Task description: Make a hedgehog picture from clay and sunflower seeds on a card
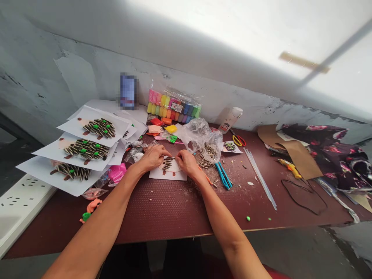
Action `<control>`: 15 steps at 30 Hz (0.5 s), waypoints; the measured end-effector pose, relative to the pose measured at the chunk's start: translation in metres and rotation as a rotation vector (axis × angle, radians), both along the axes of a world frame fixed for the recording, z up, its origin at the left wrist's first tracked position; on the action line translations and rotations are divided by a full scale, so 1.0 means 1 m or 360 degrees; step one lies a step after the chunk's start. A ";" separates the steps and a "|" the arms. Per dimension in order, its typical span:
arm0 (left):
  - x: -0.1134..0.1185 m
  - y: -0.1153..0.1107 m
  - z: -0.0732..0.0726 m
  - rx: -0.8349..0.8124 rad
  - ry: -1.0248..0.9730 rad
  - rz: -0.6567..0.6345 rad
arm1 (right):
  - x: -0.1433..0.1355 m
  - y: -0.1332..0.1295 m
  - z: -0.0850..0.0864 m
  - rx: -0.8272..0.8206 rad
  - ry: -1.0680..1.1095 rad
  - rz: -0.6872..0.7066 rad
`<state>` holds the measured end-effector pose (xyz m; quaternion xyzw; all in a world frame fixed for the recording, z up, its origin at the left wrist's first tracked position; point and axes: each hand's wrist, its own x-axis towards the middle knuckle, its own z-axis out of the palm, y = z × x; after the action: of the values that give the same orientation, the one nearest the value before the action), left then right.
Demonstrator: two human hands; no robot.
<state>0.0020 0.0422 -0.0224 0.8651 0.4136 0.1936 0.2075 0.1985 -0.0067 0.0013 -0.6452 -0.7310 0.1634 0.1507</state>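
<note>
A small white card (154,174) lies on the dark red table, with a hedgehog shape partly covered in rows of striped seeds (167,164). My left hand (154,157) rests on the card's upper left, its fingers bent, the index finger pointing at the seeds. At the card's upper right is my right hand (187,161), fingers pinched together; anything between them is too small to make out. Just right of that hand, more seeds (209,154) spill from a clear plastic bag (197,131).
Stacked hedgehog sheets (66,155) stand at the left, colored clay packs (174,106) at the back. A blue cutter (223,176), scissors (238,140), white bottle (231,119), clear glue sticks (261,180) and a yellow glue gun (293,169) lie or stand rightward.
</note>
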 end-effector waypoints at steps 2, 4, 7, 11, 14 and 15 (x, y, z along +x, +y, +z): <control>0.000 0.000 0.001 -0.0003 0.0008 0.0006 | 0.000 0.000 -0.001 0.0006 0.0012 0.0007; 0.001 -0.001 0.001 0.0002 0.0028 0.0007 | 0.001 0.000 -0.003 0.0024 0.0033 0.0018; 0.001 -0.001 0.002 0.0020 0.0052 0.0004 | 0.002 -0.001 -0.005 0.0053 0.0057 0.0026; 0.001 -0.001 0.002 0.0041 0.0067 0.0013 | 0.001 -0.002 -0.006 0.0056 0.0052 0.0013; 0.001 -0.001 0.002 0.0054 0.0062 0.0016 | 0.001 -0.002 -0.006 0.0067 0.0059 0.0023; 0.002 -0.002 0.002 0.0056 0.0060 0.0016 | 0.002 -0.002 -0.006 0.0075 0.0066 0.0030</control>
<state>0.0035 0.0407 -0.0208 0.8700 0.4184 0.1855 0.1833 0.2001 -0.0090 -0.0048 -0.6310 -0.7374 0.1608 0.1794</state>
